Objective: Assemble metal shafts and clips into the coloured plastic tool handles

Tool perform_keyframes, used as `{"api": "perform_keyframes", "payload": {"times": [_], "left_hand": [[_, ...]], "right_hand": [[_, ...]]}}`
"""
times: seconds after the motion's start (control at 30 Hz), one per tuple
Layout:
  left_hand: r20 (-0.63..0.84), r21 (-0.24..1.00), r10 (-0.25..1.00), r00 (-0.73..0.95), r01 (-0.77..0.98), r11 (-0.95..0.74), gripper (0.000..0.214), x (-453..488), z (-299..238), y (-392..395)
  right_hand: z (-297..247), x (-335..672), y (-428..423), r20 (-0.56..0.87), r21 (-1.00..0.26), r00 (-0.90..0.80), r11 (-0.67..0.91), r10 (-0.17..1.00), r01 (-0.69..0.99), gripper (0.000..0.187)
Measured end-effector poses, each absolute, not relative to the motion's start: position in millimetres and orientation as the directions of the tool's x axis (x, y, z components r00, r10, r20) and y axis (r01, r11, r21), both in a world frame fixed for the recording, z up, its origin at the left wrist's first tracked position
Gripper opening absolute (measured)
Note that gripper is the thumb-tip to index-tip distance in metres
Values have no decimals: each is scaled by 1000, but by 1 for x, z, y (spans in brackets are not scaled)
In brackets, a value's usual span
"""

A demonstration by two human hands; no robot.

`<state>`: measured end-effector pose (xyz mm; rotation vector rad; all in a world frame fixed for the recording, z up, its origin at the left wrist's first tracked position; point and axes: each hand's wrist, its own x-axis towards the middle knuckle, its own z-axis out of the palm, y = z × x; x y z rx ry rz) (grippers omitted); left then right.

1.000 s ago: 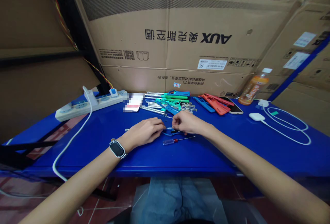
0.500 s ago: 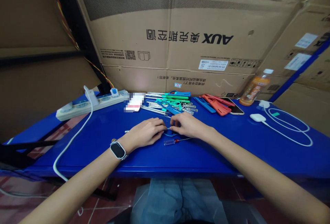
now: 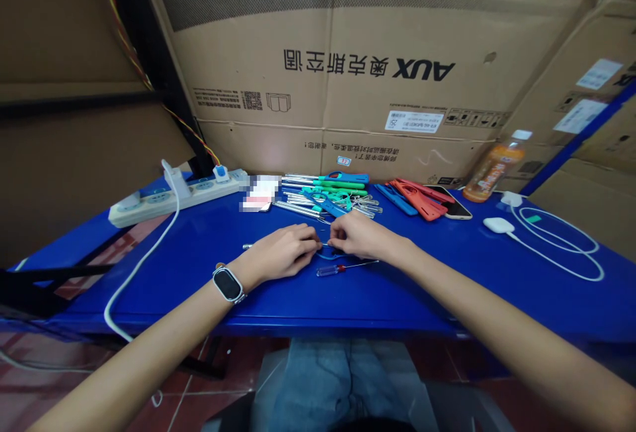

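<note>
My left hand (image 3: 293,248), with a watch on its wrist, is closed around a slim metal tube (image 3: 247,246) whose end sticks out to the left. My right hand (image 3: 354,236) pinches close to the left fingertips. A small silvery piece shows between the two hands, and I cannot make out exactly what the right fingers grip. Under the fingertips lies a blue curved part (image 3: 325,256), mostly covered. Just in front of it rests a small screwdriver (image 3: 328,271) with a clear handle and red collar, its shaft pointing right.
Behind my hands lie long-nosed lighters (image 3: 342,187) and metal tubes (image 3: 298,210). Red casings (image 3: 422,203), a phone (image 3: 460,208), an orange drink bottle (image 3: 494,170) and a white charger (image 3: 498,225) sit right. A power strip (image 3: 149,200) stands left; cardboard (image 3: 248,34) walls the back.
My right hand has shifted slightly, its fingers drawn closer together, and more of the screwdriver's shaft shows. My left hand stays nearly in place. The view has moved a little.
</note>
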<state>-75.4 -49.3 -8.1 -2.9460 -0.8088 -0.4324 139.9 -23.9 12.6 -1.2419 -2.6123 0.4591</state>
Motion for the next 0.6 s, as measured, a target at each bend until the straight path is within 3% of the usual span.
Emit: {"api": "perform_keyframes", "payload": {"times": [0.13, 0.37, 0.6], "left_hand": [[287, 75, 495, 820, 496, -865, 27, -77, -8, -49], [287, 327, 637, 716, 552, -767, 28, -89, -6, -42], [275, 389, 673, 687, 561, -731, 19, -95, -3, -39]], "right_hand": [[14, 140, -20, -20, -357, -636, 588, 772, 725, 13], [10, 149, -29, 129, -278, -698, 701, 705, 657, 11], [6, 156, -37, 176, -240, -676, 697, 715, 675, 11]]}}
